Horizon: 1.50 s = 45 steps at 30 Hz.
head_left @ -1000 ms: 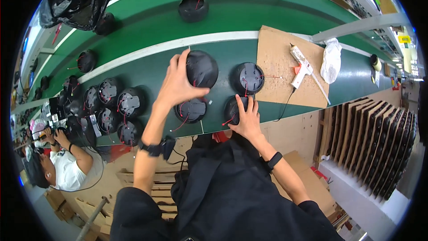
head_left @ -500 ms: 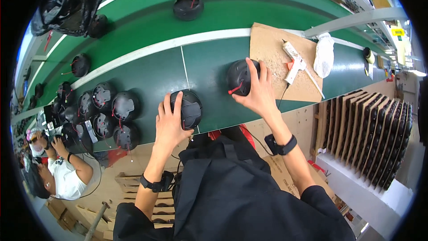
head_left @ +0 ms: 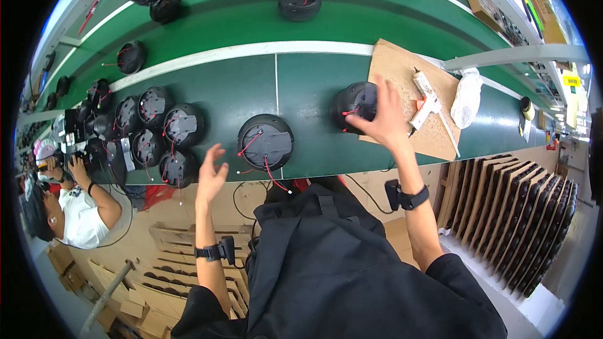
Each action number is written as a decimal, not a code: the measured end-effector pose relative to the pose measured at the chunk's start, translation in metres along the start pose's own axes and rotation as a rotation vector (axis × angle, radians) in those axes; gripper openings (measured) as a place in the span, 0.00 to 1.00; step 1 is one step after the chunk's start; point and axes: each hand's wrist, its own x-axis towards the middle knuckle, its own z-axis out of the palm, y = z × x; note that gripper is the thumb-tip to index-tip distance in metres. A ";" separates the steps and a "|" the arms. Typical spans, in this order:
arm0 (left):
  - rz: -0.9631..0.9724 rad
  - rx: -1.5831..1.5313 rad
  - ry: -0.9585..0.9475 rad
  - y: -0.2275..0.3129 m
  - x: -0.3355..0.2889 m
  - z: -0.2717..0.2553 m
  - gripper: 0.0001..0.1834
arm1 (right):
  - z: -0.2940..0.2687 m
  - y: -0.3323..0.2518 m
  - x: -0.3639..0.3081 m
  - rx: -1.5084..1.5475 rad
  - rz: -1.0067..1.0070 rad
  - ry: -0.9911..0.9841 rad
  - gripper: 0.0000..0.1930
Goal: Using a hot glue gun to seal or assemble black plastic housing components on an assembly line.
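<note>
On the green bench in front of me sits a round black housing (head_left: 274,145) with red wires trailing from it, one over the bench edge. My left hand (head_left: 212,174) hovers to its left, holding nothing, fingers apart. A second black housing (head_left: 357,102), with a short red wire, stands farther right by the cardboard. My right hand (head_left: 386,116) is at its right side with fingers spread; whether the thumb touches it I cannot tell. Beyond that hand a white glue gun (head_left: 426,99) lies on the cardboard sheet (head_left: 397,63).
Several black housings (head_left: 182,125) crowd the bench at left, near a co-worker in a white shirt (head_left: 88,216). Another housing (head_left: 299,3) rests on the green conveyor (head_left: 232,22). A white plastic bag (head_left: 467,98) lies right of the cardboard. A divided rack of black parts (head_left: 509,213) stands at lower right.
My left hand has let go of the near housing and drawn back left, uncovering its red wires. My right hand has loosened from the other housing and shifted to its right side.
</note>
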 end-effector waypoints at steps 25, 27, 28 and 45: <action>0.379 -0.296 0.529 0.012 0.024 0.147 0.71 | 0.116 0.085 -0.036 0.614 0.277 -0.370 0.32; 0.359 -0.170 0.557 0.009 0.029 0.159 0.73 | 0.101 0.075 -0.030 0.741 0.476 -0.444 0.31; 0.362 -0.070 0.585 -0.008 0.036 0.164 0.76 | 0.110 0.089 -0.025 0.730 0.538 -0.443 0.30; 0.413 -0.277 0.833 0.047 0.016 0.231 0.73 | 0.133 0.139 -0.006 0.812 -0.213 -0.265 0.35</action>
